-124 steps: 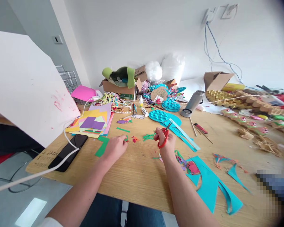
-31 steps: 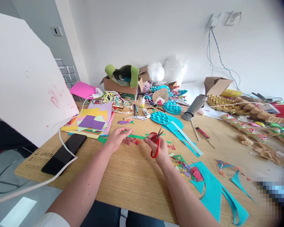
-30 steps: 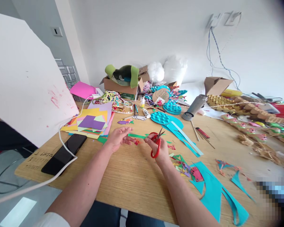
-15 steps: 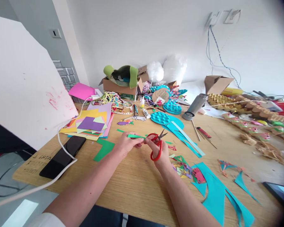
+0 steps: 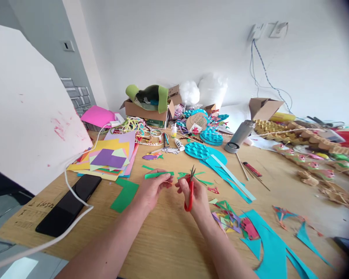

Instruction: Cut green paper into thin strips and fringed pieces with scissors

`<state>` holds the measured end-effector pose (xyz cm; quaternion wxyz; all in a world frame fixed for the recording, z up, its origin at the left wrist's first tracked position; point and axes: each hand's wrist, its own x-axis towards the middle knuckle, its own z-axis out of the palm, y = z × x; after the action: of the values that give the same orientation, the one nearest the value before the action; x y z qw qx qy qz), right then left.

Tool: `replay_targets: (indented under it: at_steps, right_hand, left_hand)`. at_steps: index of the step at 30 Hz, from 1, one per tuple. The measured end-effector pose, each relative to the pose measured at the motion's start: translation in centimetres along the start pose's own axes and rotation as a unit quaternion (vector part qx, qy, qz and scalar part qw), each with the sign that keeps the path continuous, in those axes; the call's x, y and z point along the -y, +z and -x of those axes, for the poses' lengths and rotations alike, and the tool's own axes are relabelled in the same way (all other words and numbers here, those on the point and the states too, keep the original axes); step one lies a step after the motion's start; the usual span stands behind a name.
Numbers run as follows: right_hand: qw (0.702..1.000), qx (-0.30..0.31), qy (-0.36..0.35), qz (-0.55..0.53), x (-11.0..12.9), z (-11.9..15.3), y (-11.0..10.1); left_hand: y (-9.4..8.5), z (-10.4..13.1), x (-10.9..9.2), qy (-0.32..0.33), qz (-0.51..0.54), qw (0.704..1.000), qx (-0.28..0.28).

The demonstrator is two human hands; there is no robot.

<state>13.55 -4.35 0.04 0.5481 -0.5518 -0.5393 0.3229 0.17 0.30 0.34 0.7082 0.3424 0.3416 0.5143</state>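
Green strip (image 5: 159, 174) is now pinched in the left hand (image 5: 151, 190) alone, left of centre; the right hand (image 5: 198, 193), gripping red scissors (image 5: 191, 190), has parted from it, so one grip steadies it. Nearer and left lies a green sheet (image 5: 125, 195).

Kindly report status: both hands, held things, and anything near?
Left hand: pinching green strip. Right hand: holding red-handled scissors. Green scraps just beyond right hand.
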Motion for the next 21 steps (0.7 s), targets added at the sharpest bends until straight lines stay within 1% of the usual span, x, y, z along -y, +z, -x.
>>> replay_targets:
  at_steps: [2,4,6,10,14,17,21]
  right_hand:
    - [0.999,0.047,0.019,0.016,-0.1,0.4,0.2]
    - [0.995,0.087,0.038,0.038,-0.4,0.8,0.6]
    - [0.991,0.107,0.046,0.058,-0.7,1.1,1.0]
    - [0.990,0.117,0.047,0.066,-0.9,1.5,1.5]
    - [0.989,0.116,0.040,0.079,-0.6,1.5,1.5]
    - [0.989,0.108,0.042,0.087,-0.5,1.5,1.6]
    - [0.988,0.115,0.054,0.091,-0.6,1.5,1.6]
  left_hand:
    - [-0.2,0.0,-0.1,-0.011,0.052,0.999,0.004]
    - [-0.1,0.1,-0.1,-0.018,0.077,0.997,0.005]
    - [0.1,0.3,0.0,-0.027,0.091,0.996,0.004]
    - [0.6,0.7,0.3,-0.046,0.114,0.992,-0.011]
    - [0.8,0.9,0.5,-0.052,0.124,0.990,-0.031]
    - [0.8,1.0,0.6,-0.050,0.113,0.992,-0.031]
    - [1.0,1.2,0.7,-0.048,0.113,0.992,-0.032]
